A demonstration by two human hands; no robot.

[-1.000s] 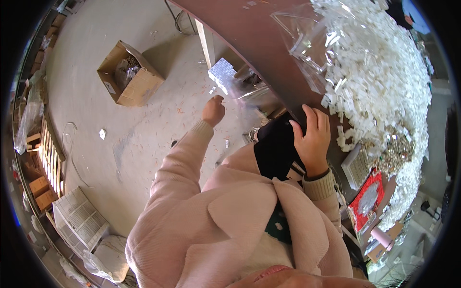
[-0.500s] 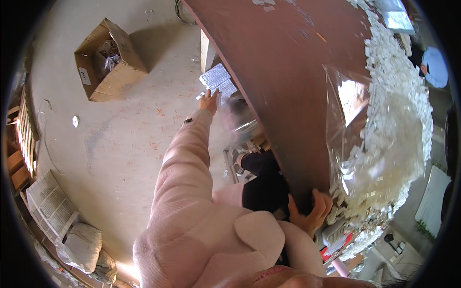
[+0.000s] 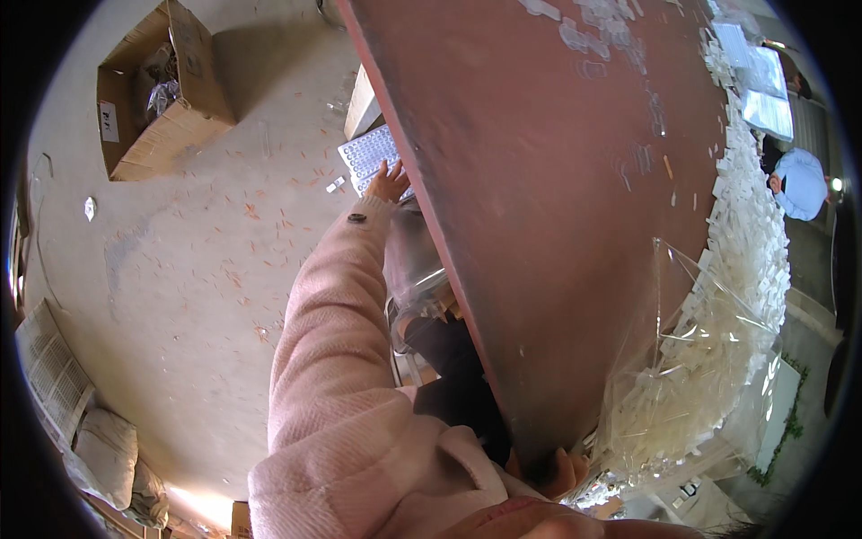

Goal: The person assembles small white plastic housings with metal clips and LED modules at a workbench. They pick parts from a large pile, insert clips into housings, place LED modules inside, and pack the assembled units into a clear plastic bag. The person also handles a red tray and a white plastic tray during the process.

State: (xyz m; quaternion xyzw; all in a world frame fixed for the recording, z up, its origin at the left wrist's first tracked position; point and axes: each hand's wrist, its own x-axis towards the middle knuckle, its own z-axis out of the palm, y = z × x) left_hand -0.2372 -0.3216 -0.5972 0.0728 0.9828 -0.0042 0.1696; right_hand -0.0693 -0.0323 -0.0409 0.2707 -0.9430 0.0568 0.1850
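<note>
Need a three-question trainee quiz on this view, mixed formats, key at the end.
1. Which is nearest the left hand?
A) the heap of pale pieces
B) the white dotted panel
C) the person in light blue

2. True or false: the cardboard box is sealed shut.

3. Fill in: the right hand is at the edge of the reddish-brown ____.

Key: 1. B. 2. False; it is open, with things inside. 3. Table.

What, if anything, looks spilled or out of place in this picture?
Thin orange bits lie scattered over the floor, and a small white piece lies loose beside the white dotted block near the left hand. They seem dropped: nothing contains them.
</note>
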